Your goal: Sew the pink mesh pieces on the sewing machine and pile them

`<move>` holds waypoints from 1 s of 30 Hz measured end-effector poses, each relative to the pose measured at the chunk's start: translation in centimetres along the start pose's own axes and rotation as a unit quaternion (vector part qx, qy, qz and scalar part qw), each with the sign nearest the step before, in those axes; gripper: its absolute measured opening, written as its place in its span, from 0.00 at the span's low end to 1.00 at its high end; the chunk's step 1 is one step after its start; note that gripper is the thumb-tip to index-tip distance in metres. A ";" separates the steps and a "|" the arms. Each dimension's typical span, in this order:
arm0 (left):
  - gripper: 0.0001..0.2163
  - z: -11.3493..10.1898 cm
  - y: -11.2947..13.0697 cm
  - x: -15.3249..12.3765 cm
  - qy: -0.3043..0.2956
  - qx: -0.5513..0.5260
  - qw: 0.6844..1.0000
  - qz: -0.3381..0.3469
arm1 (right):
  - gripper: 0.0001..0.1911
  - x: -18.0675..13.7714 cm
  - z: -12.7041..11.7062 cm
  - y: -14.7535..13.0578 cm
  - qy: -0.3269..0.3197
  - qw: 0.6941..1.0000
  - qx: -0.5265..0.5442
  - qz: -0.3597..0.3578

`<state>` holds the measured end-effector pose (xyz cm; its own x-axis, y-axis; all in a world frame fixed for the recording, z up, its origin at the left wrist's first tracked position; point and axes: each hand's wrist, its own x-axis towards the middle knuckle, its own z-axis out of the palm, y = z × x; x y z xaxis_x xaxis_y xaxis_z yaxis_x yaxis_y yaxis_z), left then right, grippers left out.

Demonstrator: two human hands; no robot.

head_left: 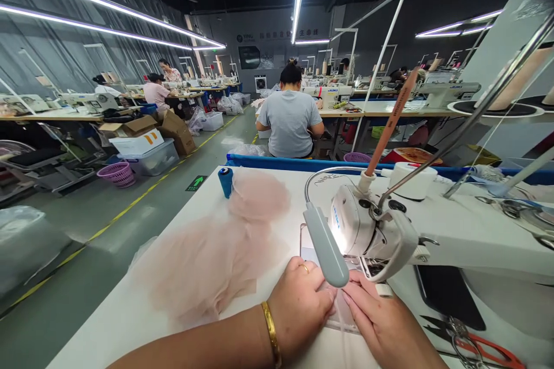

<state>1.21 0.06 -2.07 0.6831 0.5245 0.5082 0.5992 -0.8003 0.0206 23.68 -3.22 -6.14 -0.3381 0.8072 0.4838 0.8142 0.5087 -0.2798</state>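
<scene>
Sheer cloth (341, 314), in the head view, lies on the white tabletop (116, 323) between the two hands, right by the front end of the white JUKI sewing machine (359, 222). The left hand (298, 302) has its fingers curled in, with the thumb touching the cloth. The right hand (375, 311) has its fingers stretched out side by side, touching the cloth too. A grey lamp (326, 248) hides some fingertips, so I can't tell how tight either hand's hold is. The left arm wears a gold bracelet (270, 331).

Two soft heaps of pale pink cloth, a big one (203, 265) and a small one (259, 195), sit to the left, and a blue thread spool (225, 183) stands beside the small one. A brown pencil (392, 121) sticks up from the machine. A black phone (450, 294) and orange-handled scissors (489, 350) lie near the right hand. Past the tabletop, a person in a grey shirt (291, 121) sits facing away
</scene>
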 end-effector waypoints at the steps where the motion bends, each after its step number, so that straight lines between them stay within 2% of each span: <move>1: 0.06 0.0 0.0 0.0 -0.005 0.000 1.000 -0.005 | 0.20 0.0 0.1 0.1 0.004 1.000 -0.012 -0.003; 8: 0.06 0.9 -0.2 -0.2 0.011 0.015 1.000 -0.013 | 0.23 0.0 0.6 0.6 0.026 0.993 -0.111 -0.015; 15: 0.05 1.0 -0.2 -0.2 0.011 0.023 1.000 -0.006 | 0.22 0.3 0.7 0.3 0.027 0.995 -0.093 -0.004; 20: 0.08 1.0 -0.5 -0.2 -0.005 0.015 1.000 0.012 | 0.23 0.1 0.6 0.3 0.024 0.997 -0.074 -0.004; 23: 0.12 -0.2 -0.6 0.1 -0.051 -0.003 0.999 0.004 | 0.22 -0.1 0.1 0.6 0.013 0.998 -0.052 -0.016; 27: 0.25 -3.2 -0.5 0.7 -0.172 -0.042 0.984 0.007 | 0.15 -0.1 -2.1 0.6 0.012 0.996 -0.016 -0.084; 28: 0.27 -3.9 -0.4 0.8 -0.205 -0.046 0.977 0.020 | 0.16 0.0 -2.9 0.4 -0.003 0.995 -0.002 -0.102; 30: 0.28 -4.8 -0.2 0.7 -0.258 -0.042 0.964 0.051 | 0.23 0.3 -4.2 -0.1 -0.056 0.990 0.026 -0.127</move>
<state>-0.41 -0.85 2.37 0.8663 0.4994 0.0151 0.4971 -0.8646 0.0738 25.51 -4.28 -2.48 -0.5815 0.6777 0.4500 0.6714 0.7122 -0.2049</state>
